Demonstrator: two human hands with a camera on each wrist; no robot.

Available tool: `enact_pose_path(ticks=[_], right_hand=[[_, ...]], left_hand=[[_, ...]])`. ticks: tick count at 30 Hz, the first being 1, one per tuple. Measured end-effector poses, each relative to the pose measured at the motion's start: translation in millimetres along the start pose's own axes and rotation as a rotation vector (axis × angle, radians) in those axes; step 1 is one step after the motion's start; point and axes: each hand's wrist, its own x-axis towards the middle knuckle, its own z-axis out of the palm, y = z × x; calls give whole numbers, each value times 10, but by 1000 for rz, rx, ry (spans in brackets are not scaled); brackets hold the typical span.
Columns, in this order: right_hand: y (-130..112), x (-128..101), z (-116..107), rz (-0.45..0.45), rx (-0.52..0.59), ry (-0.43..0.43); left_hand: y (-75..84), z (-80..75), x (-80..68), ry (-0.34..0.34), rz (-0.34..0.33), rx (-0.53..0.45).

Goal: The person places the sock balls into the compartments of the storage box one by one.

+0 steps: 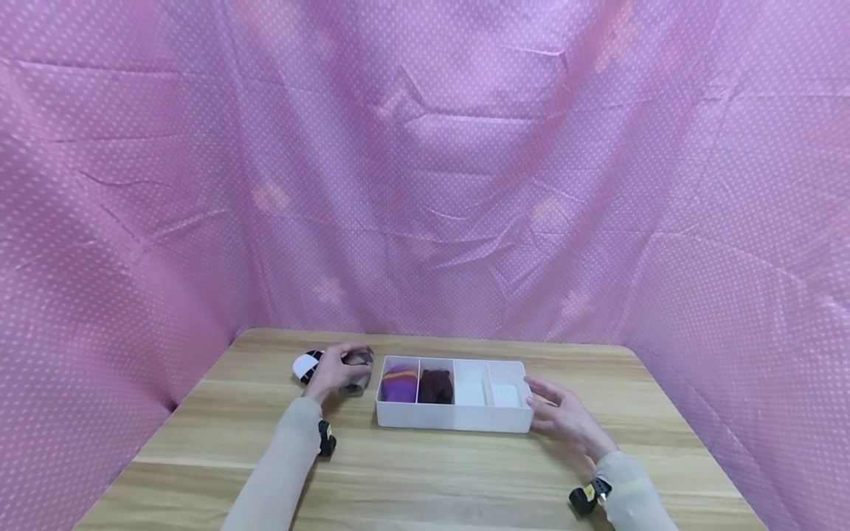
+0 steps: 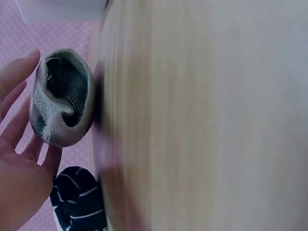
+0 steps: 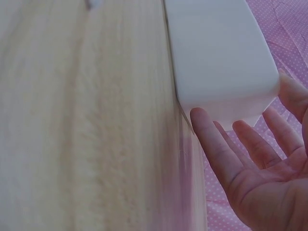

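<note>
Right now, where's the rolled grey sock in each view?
Head: rolled grey sock in the left hand, left of the white divided plastic box.
Left wrist: upper left, open cuff facing the camera.
Right wrist: not in it.
Shared landmark: the white box, in all three views.

Counted on the bench (image 1: 425, 479): one white divided tray (image 1: 454, 426) with four compartments. Rolled socks, four: one purple (image 1: 400, 383), one dark maroon (image 1: 435, 385), one grey (image 2: 61, 98), one black-and-white (image 2: 79, 199). Hands, two.
</note>
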Motion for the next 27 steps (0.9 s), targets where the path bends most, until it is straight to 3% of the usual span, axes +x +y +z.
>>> enact_pose_path(ticks=[12,20,27], right_hand=[[27,25,22,-13,3,11],[25,-4,24,1,2,19],[13,-2,18,-9,-20,25]], left_hand=[[-25,-56,-57,-80,1,-3],[26,-126,-133,-226,22,35],[43,-165,-193,-276,41,11]])
